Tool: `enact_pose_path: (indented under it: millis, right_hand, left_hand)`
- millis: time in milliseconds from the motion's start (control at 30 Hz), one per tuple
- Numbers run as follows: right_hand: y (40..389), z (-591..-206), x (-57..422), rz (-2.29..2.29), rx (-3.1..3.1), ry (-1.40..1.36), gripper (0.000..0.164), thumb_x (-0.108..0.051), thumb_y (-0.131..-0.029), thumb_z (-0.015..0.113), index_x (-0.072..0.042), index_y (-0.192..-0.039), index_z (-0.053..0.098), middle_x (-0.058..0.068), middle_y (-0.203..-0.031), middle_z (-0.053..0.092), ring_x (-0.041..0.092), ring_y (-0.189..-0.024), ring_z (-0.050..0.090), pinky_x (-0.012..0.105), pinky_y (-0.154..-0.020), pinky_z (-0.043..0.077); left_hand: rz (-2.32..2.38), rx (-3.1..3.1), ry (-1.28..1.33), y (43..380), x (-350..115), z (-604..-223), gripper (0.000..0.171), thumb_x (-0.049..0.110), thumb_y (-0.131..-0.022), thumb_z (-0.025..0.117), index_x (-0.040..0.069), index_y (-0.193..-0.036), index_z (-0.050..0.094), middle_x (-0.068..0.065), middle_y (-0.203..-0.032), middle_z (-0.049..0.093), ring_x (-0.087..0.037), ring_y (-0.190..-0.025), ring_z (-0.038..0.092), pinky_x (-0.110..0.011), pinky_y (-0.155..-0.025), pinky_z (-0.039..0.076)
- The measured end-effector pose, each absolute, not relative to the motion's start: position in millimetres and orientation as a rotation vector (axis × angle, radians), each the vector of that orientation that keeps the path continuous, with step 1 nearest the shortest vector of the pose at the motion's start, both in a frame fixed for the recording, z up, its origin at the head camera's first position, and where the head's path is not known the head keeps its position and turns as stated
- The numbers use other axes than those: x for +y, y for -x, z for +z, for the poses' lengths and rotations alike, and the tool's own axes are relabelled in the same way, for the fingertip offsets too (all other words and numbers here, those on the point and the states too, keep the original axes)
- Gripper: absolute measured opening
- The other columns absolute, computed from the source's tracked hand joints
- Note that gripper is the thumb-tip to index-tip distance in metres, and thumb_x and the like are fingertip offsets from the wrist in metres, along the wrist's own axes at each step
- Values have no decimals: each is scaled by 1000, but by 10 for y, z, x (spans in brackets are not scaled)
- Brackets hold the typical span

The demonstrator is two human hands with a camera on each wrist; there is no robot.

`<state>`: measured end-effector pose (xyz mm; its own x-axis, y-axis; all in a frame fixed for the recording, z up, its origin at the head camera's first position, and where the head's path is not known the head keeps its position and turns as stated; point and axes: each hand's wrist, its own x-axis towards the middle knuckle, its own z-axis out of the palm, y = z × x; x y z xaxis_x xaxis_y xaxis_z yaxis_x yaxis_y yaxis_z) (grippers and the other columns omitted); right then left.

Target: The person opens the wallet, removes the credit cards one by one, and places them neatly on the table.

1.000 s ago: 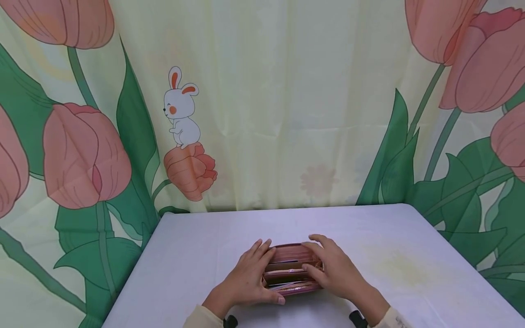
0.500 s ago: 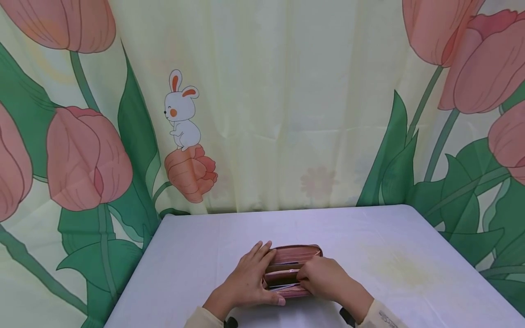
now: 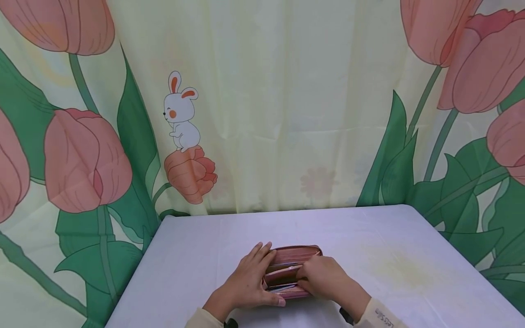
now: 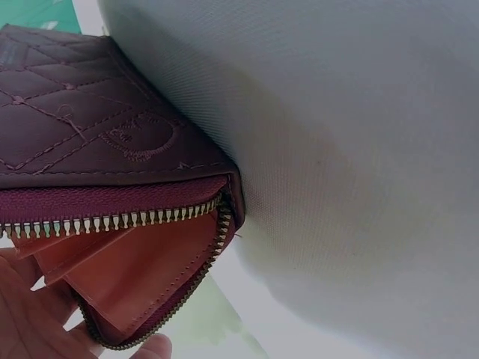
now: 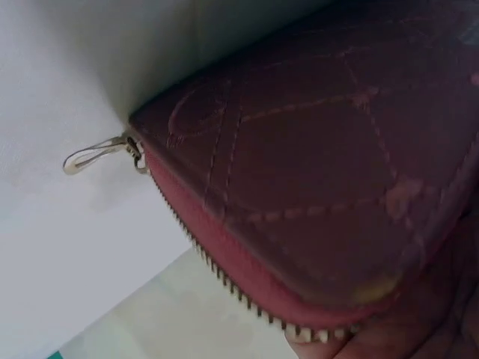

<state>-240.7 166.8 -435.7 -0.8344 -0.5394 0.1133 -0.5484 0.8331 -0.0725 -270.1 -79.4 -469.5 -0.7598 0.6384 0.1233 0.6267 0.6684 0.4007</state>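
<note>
A pink zip-around wallet point(image 3: 293, 255) stands unzipped on the table, its inner compartments facing up and some flat items between them. My left hand point(image 3: 249, 282) grips its left end, thumb along the near side and fingers at the far side. In the left wrist view the wallet point(image 4: 97, 112) shows dark quilted leather, a brass zipper and folded inner gussets. My right hand point(image 3: 324, 278) reaches into the wallet's right end, knuckles bent and fingertips hidden among the compartments; I cannot tell what they pinch. The quilted outer face of the wallet point(image 5: 314, 157) fills much of the right wrist view.
A white cloth covers the table point(image 3: 205, 237), with a faint yellowish stain point(image 3: 404, 269) on the right. The metal zipper pull point(image 5: 93, 153) hangs at a corner of the wallet. Behind the table hangs a curtain point(image 3: 287, 114) printed with tulips and a rabbit.
My right hand has moved from the wallet's right edge into its compartments, its fingers bending inward. An inner divider has since tilted slightly. The left hand keeps its place.
</note>
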Motion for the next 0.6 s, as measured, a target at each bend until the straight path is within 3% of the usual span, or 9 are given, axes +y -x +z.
enact_pose_path:
  millis: [200, 367, 600]
  right_hand:
    - [2412, -4416, 1645, 90, -2834, -827, 18, -14, -87, 77, -20, -71, 72, -8, -61, 60, 7, -54, 42, 35, -51, 47]
    - [2412, -4450, 1666, 146, -2781, -811, 21, -11, -84, 77, -21, -67, 69, -12, -59, 54, 6, -53, 38, 32, -49, 42]
    - [2394, -4493, 1714, 290, -2629, -848, 13, -16, -82, 79, -25, -74, 74, -15, -69, 45, 0, -59, 33, 19, -48, 32]
  left_hand:
    - [663, 2854, -1083, 2706, -799, -4710, 117, 78, -75, 75, 14, -164, 34, -2, -173, 23, -30, -160, 18, -62, -120, 30]
    - [666, 2865, -1092, 2710, -796, -4725, 116, 78, -75, 75, 13, -163, 36, -2, -173, 24, -32, -159, 20, -62, -119, 31]
    - [661, 2873, -1107, 2715, -792, -4735, 115, 78, -75, 74, 13, -163, 36, -4, -172, 26, -34, -158, 22, -62, -118, 33]
